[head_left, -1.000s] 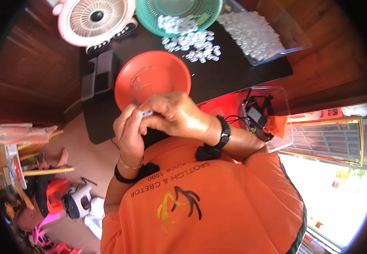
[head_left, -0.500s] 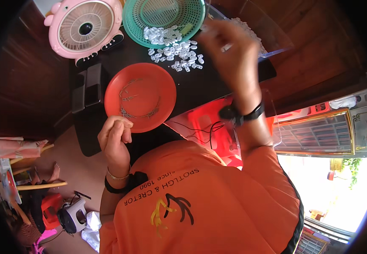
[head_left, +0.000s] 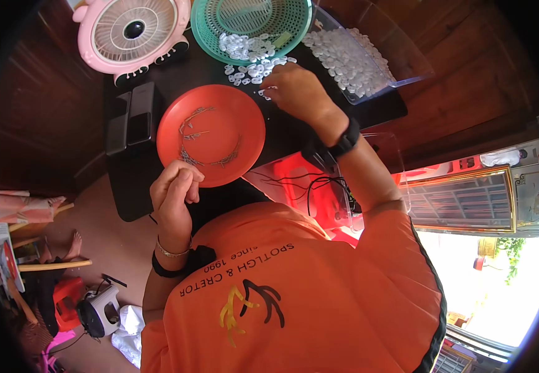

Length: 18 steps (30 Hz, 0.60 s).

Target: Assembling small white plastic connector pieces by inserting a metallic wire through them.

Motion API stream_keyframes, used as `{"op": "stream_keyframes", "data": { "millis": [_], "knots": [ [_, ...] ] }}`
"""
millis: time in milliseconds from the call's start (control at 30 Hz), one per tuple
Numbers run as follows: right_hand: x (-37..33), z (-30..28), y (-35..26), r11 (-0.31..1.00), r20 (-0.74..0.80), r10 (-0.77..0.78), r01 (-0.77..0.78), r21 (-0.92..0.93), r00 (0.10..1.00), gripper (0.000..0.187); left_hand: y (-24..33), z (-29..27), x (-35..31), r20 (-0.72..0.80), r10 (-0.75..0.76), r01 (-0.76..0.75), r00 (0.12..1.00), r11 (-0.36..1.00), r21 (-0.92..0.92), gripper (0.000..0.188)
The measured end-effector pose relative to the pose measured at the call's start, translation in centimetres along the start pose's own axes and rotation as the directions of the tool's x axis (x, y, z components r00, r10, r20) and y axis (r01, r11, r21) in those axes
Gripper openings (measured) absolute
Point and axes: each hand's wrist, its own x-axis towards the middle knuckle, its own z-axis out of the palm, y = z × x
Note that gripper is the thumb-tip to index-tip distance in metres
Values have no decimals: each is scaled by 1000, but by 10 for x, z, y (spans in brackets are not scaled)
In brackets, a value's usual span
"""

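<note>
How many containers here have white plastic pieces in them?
2: the green plastic basket at the far side of the black table, and the clear plastic bin to its right. Others could be hidden or out of view.

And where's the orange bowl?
In the head view, the orange bowl is left of the middle, with the left hand at its near rim and two dark boxes to its left.

Black lettering [head_left: 237,270] stands on the orange shirt [head_left: 356,286] in two lines — both upside down in view. The larger line runs near the yellow-and-black emblem [head_left: 251,304]; the smaller one — with numerals — sits farther from that emblem.
</note>
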Motion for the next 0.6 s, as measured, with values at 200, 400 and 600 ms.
{"op": "stream_keyframes", "data": {
  "millis": [200,400,600],
  "knots": [
    [12,26,3,984,188,47,-13,-176,981,13,-2,-3,-3,9,-43,43,999,999,15,25],
    [19,30,11,992,251,118,-102,-77,961,15,-7,-3,-3,21,-61,61,998,998,23,25],
    [39,27,28,985,477,137,-170,27,868,16,-8,-1,-4,41,-69,68,997,997,23,24]
  ]
}}
